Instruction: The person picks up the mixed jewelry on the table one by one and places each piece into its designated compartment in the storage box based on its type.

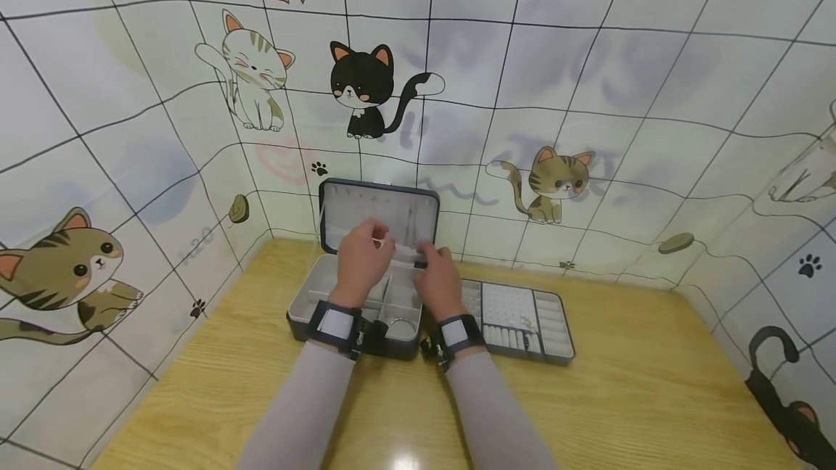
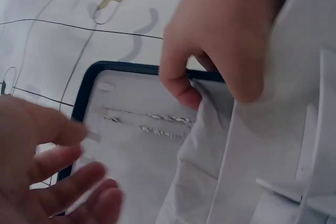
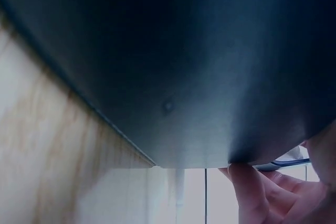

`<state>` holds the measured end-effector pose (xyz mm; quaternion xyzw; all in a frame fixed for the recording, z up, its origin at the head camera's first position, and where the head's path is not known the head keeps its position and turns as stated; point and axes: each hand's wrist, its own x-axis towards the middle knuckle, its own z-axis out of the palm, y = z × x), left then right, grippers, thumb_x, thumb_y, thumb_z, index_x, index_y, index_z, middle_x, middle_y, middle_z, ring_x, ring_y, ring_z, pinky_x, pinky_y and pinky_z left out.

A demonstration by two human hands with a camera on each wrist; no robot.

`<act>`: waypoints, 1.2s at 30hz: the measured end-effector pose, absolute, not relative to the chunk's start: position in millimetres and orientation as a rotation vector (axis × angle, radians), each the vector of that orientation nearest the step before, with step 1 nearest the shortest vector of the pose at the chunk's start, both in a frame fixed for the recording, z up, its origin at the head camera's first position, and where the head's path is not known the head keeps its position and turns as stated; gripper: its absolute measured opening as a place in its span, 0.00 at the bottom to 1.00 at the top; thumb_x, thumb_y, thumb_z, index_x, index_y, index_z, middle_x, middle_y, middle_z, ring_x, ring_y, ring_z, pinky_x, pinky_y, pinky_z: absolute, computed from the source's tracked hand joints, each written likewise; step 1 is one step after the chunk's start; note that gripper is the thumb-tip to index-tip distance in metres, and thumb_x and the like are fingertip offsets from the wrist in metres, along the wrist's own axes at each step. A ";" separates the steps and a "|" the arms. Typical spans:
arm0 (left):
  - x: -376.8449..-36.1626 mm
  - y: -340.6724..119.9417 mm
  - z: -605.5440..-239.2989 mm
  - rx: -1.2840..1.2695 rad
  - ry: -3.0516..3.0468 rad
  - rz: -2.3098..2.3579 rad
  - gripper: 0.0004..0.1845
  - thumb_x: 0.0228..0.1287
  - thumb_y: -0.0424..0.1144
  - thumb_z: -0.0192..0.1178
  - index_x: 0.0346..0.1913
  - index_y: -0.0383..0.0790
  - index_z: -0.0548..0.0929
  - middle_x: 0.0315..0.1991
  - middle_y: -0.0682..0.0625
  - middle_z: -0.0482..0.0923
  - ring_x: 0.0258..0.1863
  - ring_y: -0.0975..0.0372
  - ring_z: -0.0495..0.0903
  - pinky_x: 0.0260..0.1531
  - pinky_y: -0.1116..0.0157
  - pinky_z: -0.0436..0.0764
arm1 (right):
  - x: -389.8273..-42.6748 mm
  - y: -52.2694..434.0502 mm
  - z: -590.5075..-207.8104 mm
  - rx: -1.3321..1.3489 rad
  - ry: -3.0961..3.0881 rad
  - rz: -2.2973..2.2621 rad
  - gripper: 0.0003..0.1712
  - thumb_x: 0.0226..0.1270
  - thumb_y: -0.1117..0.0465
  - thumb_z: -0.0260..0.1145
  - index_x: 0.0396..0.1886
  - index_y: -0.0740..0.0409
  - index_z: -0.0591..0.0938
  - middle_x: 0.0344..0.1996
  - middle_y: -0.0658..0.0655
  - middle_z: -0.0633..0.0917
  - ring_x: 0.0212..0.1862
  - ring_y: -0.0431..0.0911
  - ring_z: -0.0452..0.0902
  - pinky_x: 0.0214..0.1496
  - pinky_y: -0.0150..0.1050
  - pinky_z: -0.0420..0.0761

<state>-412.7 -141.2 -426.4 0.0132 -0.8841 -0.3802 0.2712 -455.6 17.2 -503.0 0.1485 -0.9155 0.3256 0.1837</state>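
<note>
A dark-rimmed jewelry box stands with its lid raised against the wall. Inside the lid are chain necklaces and a loose white fabric pocket. In front of the lid, above the compartments, hovers my left hand; its loosely bent fingers hold nothing visible. My right hand curls round the lid's side rim near the hinge, with one fingertip at the pocket's corner. In the right wrist view, the box's dark outer wall hides much, and some right-hand fingers show beyond it.
Right of the box, a grey jewelry tray with divided sections lies on the wooden table. A bracelet-like ring sits in a front compartment of the box. Cat-printed sheeting rises close behind, and a black hook-like object is at far right.
</note>
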 end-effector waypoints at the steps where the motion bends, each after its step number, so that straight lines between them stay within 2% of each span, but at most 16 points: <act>1: -415.2 -141.7 -427.4 0.013 -2.470 -0.977 0.13 0.69 0.38 0.67 0.53 0.38 0.86 0.50 0.41 0.89 0.50 0.49 0.88 0.50 0.50 0.84 | -455.7 17.5 -502.9 0.421 -2.578 0.925 0.32 0.55 0.69 0.71 0.63 0.51 0.81 0.50 0.65 0.81 0.37 0.56 0.80 0.32 0.47 0.78; 5: -426.6 -142.8 -431.5 -0.095 -2.755 -0.768 0.19 0.73 0.37 0.61 0.63 0.37 0.83 0.60 0.39 0.85 0.60 0.46 0.84 0.60 0.48 0.82 | -456.1 18.4 -502.8 0.422 -2.571 0.948 0.29 0.57 0.68 0.72 0.60 0.52 0.81 0.50 0.65 0.81 0.37 0.56 0.80 0.35 0.48 0.80; 11: -440.2 -142.7 -437.2 -0.177 -2.868 -0.521 0.19 0.73 0.28 0.56 0.62 0.37 0.84 0.62 0.40 0.84 0.62 0.45 0.83 0.64 0.49 0.79 | -456.1 18.0 -502.2 0.410 -2.570 0.946 0.27 0.57 0.67 0.74 0.58 0.53 0.81 0.48 0.63 0.81 0.37 0.54 0.79 0.37 0.48 0.80; 14: -443.1 -141.1 -439.3 -0.180 -2.871 -0.495 0.20 0.72 0.26 0.55 0.62 0.38 0.85 0.62 0.40 0.84 0.61 0.46 0.83 0.64 0.49 0.80 | -456.9 17.2 -502.8 0.411 -2.557 0.943 0.26 0.57 0.67 0.74 0.57 0.53 0.81 0.47 0.63 0.81 0.36 0.55 0.79 0.36 0.48 0.79; 19: -441.3 -136.4 -438.1 -0.152 -2.909 -0.522 0.17 0.73 0.28 0.57 0.60 0.36 0.86 0.58 0.39 0.83 0.57 0.47 0.84 0.59 0.50 0.83 | -456.9 16.4 -503.3 0.410 -2.546 0.953 0.27 0.56 0.68 0.73 0.57 0.52 0.81 0.47 0.63 0.81 0.35 0.54 0.77 0.33 0.46 0.77; 23: -441.5 -134.3 -437.0 -0.136 -2.936 -0.481 0.15 0.74 0.30 0.57 0.57 0.35 0.87 0.54 0.38 0.83 0.54 0.48 0.84 0.56 0.51 0.83 | -457.3 16.0 -502.6 0.417 -2.544 0.968 0.30 0.57 0.69 0.72 0.60 0.51 0.80 0.48 0.65 0.80 0.35 0.54 0.77 0.32 0.45 0.76; 30: -437.8 -132.2 -435.1 -0.119 -2.946 -0.469 0.15 0.73 0.31 0.57 0.57 0.33 0.85 0.53 0.36 0.80 0.49 0.47 0.83 0.49 0.52 0.84 | -458.3 16.5 -504.1 0.421 -2.563 0.980 0.36 0.59 0.70 0.69 0.69 0.48 0.75 0.50 0.66 0.79 0.38 0.56 0.78 0.34 0.46 0.77; 36: -434.6 -131.3 -435.3 -0.123 -2.890 -0.467 0.15 0.71 0.30 0.59 0.57 0.32 0.85 0.53 0.35 0.79 0.49 0.45 0.83 0.49 0.50 0.84 | -455.8 15.6 -505.5 0.427 -2.576 1.000 0.40 0.61 0.70 0.68 0.73 0.47 0.72 0.50 0.67 0.79 0.36 0.54 0.76 0.34 0.46 0.76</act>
